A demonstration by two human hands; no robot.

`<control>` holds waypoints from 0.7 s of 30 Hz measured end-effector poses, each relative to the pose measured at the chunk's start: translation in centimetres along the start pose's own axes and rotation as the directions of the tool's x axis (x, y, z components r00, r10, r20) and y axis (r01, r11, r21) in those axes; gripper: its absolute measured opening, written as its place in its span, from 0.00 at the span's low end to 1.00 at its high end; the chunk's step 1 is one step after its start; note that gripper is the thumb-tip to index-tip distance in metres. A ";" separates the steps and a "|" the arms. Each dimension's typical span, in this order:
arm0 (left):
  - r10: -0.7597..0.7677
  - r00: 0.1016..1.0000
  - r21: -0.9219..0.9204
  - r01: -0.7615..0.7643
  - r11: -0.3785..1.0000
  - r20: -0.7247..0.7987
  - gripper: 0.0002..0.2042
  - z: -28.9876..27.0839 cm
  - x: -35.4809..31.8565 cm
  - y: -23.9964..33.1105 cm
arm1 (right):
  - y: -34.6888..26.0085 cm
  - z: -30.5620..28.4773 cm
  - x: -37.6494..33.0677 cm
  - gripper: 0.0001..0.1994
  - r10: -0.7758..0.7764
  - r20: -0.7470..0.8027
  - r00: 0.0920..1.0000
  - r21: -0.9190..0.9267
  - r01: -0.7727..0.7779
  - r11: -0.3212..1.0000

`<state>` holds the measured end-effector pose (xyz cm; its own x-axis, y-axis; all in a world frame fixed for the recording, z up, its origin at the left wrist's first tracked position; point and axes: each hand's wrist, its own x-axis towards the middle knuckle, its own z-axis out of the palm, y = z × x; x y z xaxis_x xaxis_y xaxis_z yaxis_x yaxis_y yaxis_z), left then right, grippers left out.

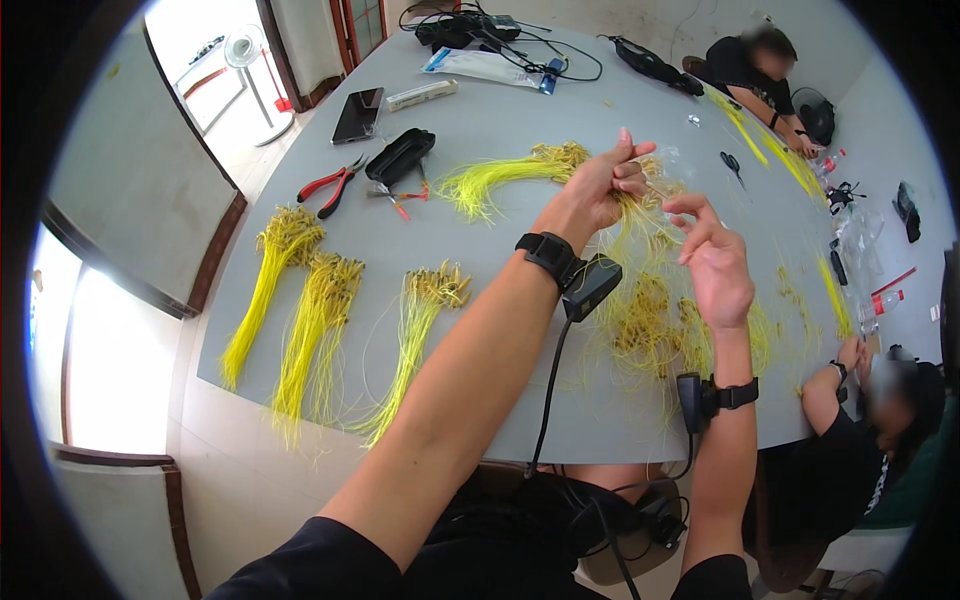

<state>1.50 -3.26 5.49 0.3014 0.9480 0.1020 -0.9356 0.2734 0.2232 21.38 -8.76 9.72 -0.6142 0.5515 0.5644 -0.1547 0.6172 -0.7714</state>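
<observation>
My left hand (606,190) is closed, with a small bunch of yellow strands (634,224) hanging below its fingers. Just to its right is my right hand (716,262), its fingers bent and brought together toward the left hand; anything fine between them is too small to make out. Under both hands spreads a loose tangle of yellow strands with small gold-brown ends (645,318). Beyond the left hand lies a tidier yellow bundle (490,185). Three more bundles (265,300), (312,320), (420,330) lie along the left and near part of the table.
On the grey table (520,370) are red-handled pliers (333,187), a black case (400,155), a phone (358,117), black scissors (733,167) and tangled cables (500,35). Two people (765,75), (880,430) sit along the right side. Cables hang from my wrist straps.
</observation>
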 end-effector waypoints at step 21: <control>-0.041 0.990 0.092 0.029 0.995 0.134 0.20 0.9 -0.3 -0.4 | 0.4 0.7 -0.4 0.07 0.226 -0.469 0.854 0.013 -0.249 0.968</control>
<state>1.95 -3.77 6.27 0.3613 0.9056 0.2222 -0.9059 0.2844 0.3139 21.04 -9.08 8.96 -0.1966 0.8734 0.4455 -0.0073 0.4531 -0.8914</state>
